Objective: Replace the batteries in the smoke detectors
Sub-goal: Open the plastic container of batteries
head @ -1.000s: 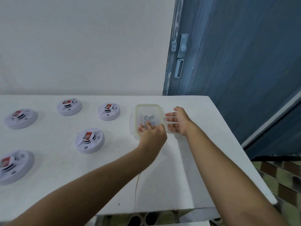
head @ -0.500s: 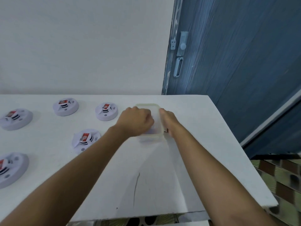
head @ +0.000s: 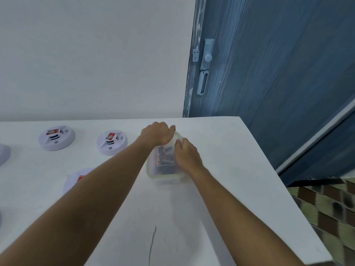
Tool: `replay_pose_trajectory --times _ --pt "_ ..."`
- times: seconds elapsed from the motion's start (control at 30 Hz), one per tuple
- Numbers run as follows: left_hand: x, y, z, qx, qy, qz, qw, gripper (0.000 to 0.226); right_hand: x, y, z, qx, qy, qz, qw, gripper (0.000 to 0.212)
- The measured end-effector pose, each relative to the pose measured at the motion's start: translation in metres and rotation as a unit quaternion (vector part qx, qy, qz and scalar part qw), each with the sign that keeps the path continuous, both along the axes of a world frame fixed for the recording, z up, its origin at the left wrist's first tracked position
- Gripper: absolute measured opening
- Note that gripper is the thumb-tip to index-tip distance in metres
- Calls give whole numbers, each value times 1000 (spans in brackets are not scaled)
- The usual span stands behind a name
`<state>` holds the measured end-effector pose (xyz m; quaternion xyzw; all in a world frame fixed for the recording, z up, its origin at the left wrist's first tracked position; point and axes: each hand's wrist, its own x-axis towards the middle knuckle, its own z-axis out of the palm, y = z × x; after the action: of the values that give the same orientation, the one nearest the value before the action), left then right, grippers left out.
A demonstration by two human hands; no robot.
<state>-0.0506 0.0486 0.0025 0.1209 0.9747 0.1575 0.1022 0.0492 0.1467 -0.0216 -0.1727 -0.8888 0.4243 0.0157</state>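
Observation:
A clear plastic box (head: 165, 177) with a pale green rim stands on the white table (head: 221, 169), and dark batteries (head: 165, 159) show inside it. My left hand (head: 158, 135) curls over the box's far end and grips the translucent lid (head: 173, 142) there. My right hand (head: 185, 153) holds the box's right rim, thumb near the lid. White round smoke detectors lie to the left: one (head: 111, 142) near the box, one (head: 56, 138) further left, and one (head: 75, 179) partly hidden under my left forearm.
More detectors are cut off at the left edge (head: 3, 156). A blue door (head: 269, 73) with a latch stands behind the table's right corner. The table's right edge (head: 288, 189) drops to a tiled floor (head: 330, 208). A dark crack (head: 152, 244) marks the near tabletop.
My left hand moved from the box's near end to its far end. My right hand moved from beside the box onto its right rim. The batteries now show more plainly.

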Motion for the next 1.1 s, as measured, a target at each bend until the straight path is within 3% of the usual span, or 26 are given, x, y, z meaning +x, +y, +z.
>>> replay_pose_trajectory --times 0.13,0.27,0.33,0.43,0.5,0.57,0.63,0.7,0.8,0.9,1.0,1.1 --pt "-7 7 3 -37 -38 -8 999 61 -2 -3 -2 53 -5 3 999 44" --pt "-17 8 9 -32 -142 -6 989 68 -2 -3 -3 82 -13 5 997 44" --pt "-20 11 10 -18 -153 5 988 72 -2 -3 -2 82 -13 6 996 45" --pt "-16 16 4 -33 -85 15 996 64 -2 -4 -1 77 -13 1 997 45" --pt "-8 17 2 -34 15 16 999 55 -1 -4 0 68 -14 -3 998 44" --pt "0 14 2 17 104 24 994 40 0 -4 3 52 -17 -6 998 44" --pt "4 7 3 79 138 21 987 27 1 -3 5 35 -21 -7 999 45" --pt "8 -5 3 127 118 4 985 26 1 -2 8 16 -28 -10 999 46" --pt "21 -29 0 175 66 -10 982 48 3 1 11 -32 -47 -12 998 49" --pt "38 -51 1 188 23 51 981 57 5 8 16 -79 -67 -16 994 46" --pt "63 -68 15 207 -98 135 964 64 9 15 23 -127 -89 -12 988 36" --pt "82 -79 22 251 -204 153 934 62 14 24 26 -172 -99 3 980 21"
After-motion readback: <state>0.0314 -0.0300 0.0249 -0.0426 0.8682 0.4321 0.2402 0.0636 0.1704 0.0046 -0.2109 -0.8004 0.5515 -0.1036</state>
